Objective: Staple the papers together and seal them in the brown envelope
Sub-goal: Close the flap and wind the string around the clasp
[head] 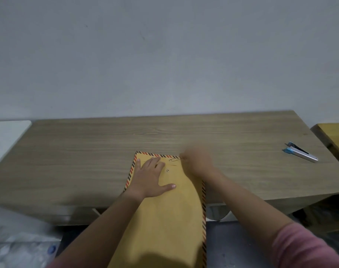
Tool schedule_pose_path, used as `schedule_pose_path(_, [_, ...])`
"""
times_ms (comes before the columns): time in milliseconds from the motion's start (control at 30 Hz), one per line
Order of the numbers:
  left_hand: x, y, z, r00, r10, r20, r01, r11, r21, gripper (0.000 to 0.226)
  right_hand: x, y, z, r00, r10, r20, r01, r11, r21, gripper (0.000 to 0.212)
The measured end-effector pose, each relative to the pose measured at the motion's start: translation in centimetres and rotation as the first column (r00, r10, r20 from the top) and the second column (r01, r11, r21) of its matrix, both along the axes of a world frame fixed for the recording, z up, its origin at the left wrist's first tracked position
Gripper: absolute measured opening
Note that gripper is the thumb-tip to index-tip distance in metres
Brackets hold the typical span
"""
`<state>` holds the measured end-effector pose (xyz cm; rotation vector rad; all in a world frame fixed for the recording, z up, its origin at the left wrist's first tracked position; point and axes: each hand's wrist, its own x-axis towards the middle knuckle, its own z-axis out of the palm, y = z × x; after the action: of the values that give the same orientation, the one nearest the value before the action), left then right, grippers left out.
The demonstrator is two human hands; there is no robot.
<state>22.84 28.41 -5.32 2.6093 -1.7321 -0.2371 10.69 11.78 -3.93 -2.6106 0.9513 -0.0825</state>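
A brown envelope [164,209] of smooth kraft paper, edged in red and dark diagonal stripes, lies at the near edge of the wood-grain worktop [87,151], its lower part overhanging that edge; the left hand [150,177] presses flat on it, fingers spread; the right hand [196,161], blurred, is at the envelope's far right corner beside a wire paper clip [174,159], its grip unreadable; a blue-and-silver stapler [300,152] lies near the worktop's right edge.

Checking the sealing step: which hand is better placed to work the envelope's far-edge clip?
Right hand: blurred, already at the clip. Left hand lies flat, pinning the envelope.
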Motion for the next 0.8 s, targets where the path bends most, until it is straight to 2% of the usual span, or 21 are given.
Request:
schedule_pose_path(200, [-0.4,0.3,-0.4,0.997,0.047,-0.063,-0.048,0.999,-0.021,0.095,-0.4,0.1,-0.7,0.998,0.061,0.028,-0.055,0.986,-0.158,0.021])
schedule_pose_path(267, [-0.5,0.3,-0.6,0.996,0.053,-0.077,-0.056,0.998,-0.04,0.095,-0.6,0.4,-1.0,0.993,0.062,0.099,-0.047,0.988,-0.15,0.021])
schedule_pose_path(367, [-0.2,0.4,-0.6,0.992,0.041,-0.121,-0.051,0.995,-0.082,0.093,-0.3,1.2,-0.9,0.977,0.147,0.153,-0.131,0.986,-0.107,0.027])
schedule_pose_path(433, [0.0,0.8,-0.5,0.992,0.011,-0.125,-0.025,0.994,-0.107,0.089,0.1,1.4,-0.8,0.971,0.19,0.146,-0.18,0.98,-0.079,0.031])
schedule_pose_path(600, [0.1,1.4,-1.1,0.992,0.004,-0.127,-0.025,0.987,-0.157,0.081,1.0,1.1,-1.1,0.976,0.186,0.115,-0.182,0.982,-0.042,0.017])
schedule_pose_path(800, [-0.3,1.5,-2.0,0.987,0.038,-0.157,-0.071,0.975,-0.211,0.077,1.0,1.2,-1.3,0.972,0.233,-0.031,-0.234,0.956,-0.177,0.021])
